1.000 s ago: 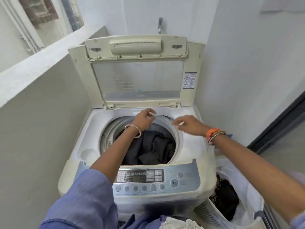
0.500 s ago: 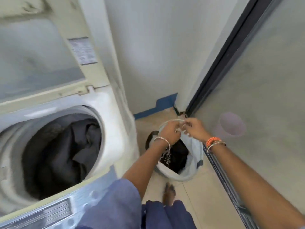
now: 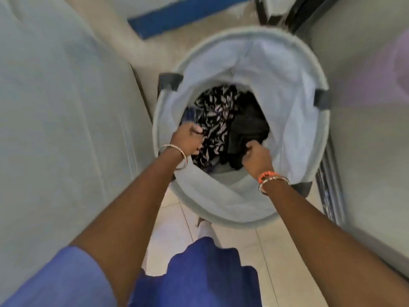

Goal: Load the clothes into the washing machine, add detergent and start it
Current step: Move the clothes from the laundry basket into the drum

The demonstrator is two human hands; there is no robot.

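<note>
A round laundry basket (image 3: 314, 69) with a pale fabric liner stands on the tiled floor (image 3: 261, 253), its left rim just beside the white side of the washing machine (image 3: 62, 107) and its right rim close to a grey wall (image 3: 365, 151). Dark grey brackets sit on the rim at the left, right and near-right. A blue skirting strip (image 3: 177, 16) runs along the floor beyond the basket's far rim. Deep in the basket lie the clothes: a black-and-white patterned garment (image 3: 215, 120) toward the left wall and a plain black garment (image 3: 247, 131) toward the right, with a bit of blue cloth at the far left. Both arms reach down past the near rim. The left hand (image 3: 187, 138), a bangle on its wrist, has its fingers curled round the patterned garment's left edge. The right hand (image 3: 257, 157), with orange and metal bangles, pinches the near edge of the black garment in closed fingers.
</note>
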